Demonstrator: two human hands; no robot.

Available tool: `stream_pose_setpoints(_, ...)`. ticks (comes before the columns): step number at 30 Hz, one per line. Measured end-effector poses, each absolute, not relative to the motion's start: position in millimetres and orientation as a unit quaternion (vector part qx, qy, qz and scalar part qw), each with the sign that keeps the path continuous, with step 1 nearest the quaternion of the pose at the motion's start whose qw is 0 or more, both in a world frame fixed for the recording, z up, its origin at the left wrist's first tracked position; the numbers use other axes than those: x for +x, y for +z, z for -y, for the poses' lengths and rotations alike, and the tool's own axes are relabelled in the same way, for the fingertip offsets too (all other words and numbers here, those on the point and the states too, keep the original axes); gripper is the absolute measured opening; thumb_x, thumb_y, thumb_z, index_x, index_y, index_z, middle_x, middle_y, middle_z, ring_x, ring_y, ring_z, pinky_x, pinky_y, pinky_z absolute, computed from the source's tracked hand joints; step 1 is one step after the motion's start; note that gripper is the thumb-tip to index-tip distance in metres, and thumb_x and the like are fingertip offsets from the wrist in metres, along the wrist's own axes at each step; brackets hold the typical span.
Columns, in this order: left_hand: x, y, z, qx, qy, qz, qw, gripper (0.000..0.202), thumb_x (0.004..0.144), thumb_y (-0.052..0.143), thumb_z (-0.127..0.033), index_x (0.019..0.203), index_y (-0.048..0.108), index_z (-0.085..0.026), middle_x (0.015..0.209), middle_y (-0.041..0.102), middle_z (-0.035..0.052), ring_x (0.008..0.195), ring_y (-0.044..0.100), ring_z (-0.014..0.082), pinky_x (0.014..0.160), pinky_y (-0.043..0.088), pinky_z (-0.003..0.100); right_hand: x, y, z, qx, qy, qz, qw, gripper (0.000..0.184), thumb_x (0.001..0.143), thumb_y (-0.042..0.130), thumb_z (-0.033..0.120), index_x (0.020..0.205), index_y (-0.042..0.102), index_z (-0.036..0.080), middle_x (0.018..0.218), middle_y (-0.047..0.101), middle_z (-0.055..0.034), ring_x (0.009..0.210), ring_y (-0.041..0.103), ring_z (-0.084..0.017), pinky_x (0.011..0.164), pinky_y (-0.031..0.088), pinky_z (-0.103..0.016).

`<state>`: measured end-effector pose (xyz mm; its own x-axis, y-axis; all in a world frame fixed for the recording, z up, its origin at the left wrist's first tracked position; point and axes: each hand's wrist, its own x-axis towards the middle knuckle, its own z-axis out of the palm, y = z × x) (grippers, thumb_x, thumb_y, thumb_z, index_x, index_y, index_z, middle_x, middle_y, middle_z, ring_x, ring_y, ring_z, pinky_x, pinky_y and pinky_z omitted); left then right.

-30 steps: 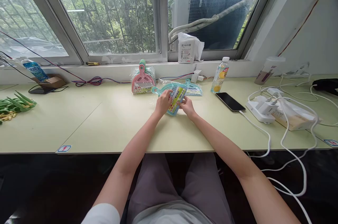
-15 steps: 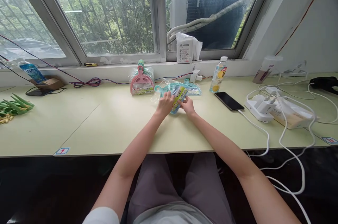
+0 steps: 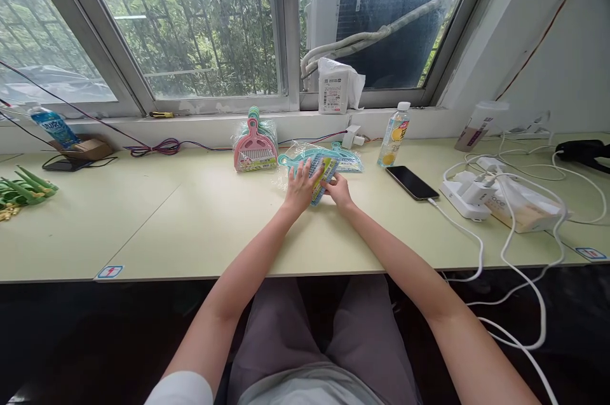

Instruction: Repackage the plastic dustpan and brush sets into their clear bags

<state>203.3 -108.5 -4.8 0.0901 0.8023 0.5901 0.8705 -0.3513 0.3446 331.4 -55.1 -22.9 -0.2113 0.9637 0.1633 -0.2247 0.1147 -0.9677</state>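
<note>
- Left hand (image 3: 299,189): fingers fanned over the face of the labelled packet (image 3: 328,171), more spread than a second ago; probably steadying it rather than gripping.
- Right hand (image 3: 338,192): thumb and fingers pinch its right edge, unchanged.
- Packet: slanted, mid-table, between hands; the work still seems under way.
- Behind: teal set (image 3: 351,163); leftward, pink dustpan set (image 3: 256,156).
- Right: bottle (image 3: 394,138), phone (image 3: 412,183).

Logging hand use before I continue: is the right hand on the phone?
No, the right hand is at the edge of the yellow-labelled packet, while the phone lies apart on the table.
</note>
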Motion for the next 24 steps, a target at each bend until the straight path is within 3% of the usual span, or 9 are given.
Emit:
stream_pose_setpoints(6, 203.2, -4.2, 109.1, -0.724, -0.375, 0.572, 0.090, 0.057, 0.085, 0.047, -0.021, 0.142, 0.046, -0.029, 0.158, 0.024, 0.0058, 0.148, 0.002, 0.0300, 0.115, -0.007, 0.058, 329.4, -21.6, 57.9, -0.341, 0.554, 0.570, 0.501, 0.044, 0.060, 0.081, 0.027, 0.098, 0.061, 0.018, 0.071, 0.071, 0.0001, 0.066, 0.068, -0.017, 0.070, 0.061, -0.040)
stream_pose_setpoints(12, 199.5, -4.5, 109.6, -0.701, -0.350, 0.610, 0.118, 0.065, 0.081, 0.051, -0.020, 0.145, 0.042, -0.027, 0.156, 0.029, 0.0065, 0.148, -0.004, 0.0324, 0.113, -0.008, 0.064, 326.6, -23.0, 57.7, -0.338, 0.561, 0.567, 0.500, 0.043, 0.059, 0.082, 0.025, 0.097, 0.064, 0.018, 0.073, 0.073, -0.0007, 0.067, 0.069, -0.019, 0.069, 0.062, -0.042)
stream_pose_setpoints(16, 200.2, -1.8, 111.1, -0.706, -0.363, 0.598, 0.108, 0.064, 0.084, 0.048, -0.019, 0.146, 0.040, -0.028, 0.157, 0.026, 0.0052, 0.148, -0.003, 0.0305, 0.114, -0.007, 0.062, 327.6, -23.3, 56.1, -0.346, 0.565, 0.546, 0.513, 0.036, 0.060, 0.082, 0.024, 0.091, 0.065, 0.017, 0.078, 0.074, -0.0027, 0.072, 0.070, -0.020, 0.072, 0.062, -0.042)
stream_pose_setpoints(19, 202.3, -0.6, 110.1, -0.714, -0.384, 0.579, 0.086, 0.064, 0.086, 0.045, -0.018, 0.148, 0.034, -0.028, 0.159, 0.020, 0.0054, 0.148, -0.002, 0.0284, 0.115, -0.002, 0.060, 329.9, -22.3, 54.9, -0.335, 0.578, 0.511, 0.540, 0.031, 0.063, 0.080, 0.025, 0.088, 0.064, 0.017, 0.082, 0.074, -0.0038, 0.078, 0.070, -0.020, 0.076, 0.062, -0.041)
stream_pose_setpoints(24, 204.6, -6.3, 103.5, -0.735, -0.410, 0.540, -0.012, 0.057, 0.090, 0.036, -0.017, 0.147, 0.032, -0.015, 0.160, 0.012, 0.0137, 0.148, 0.004, 0.0256, 0.118, 0.017, 0.050, 334.6, -23.1, 50.6, -0.334, 0.572, 0.454, 0.596, 0.027, 0.068, 0.076, 0.026, 0.087, 0.061, 0.016, 0.087, 0.073, -0.0057, 0.084, 0.070, -0.021, 0.079, 0.061, -0.040)
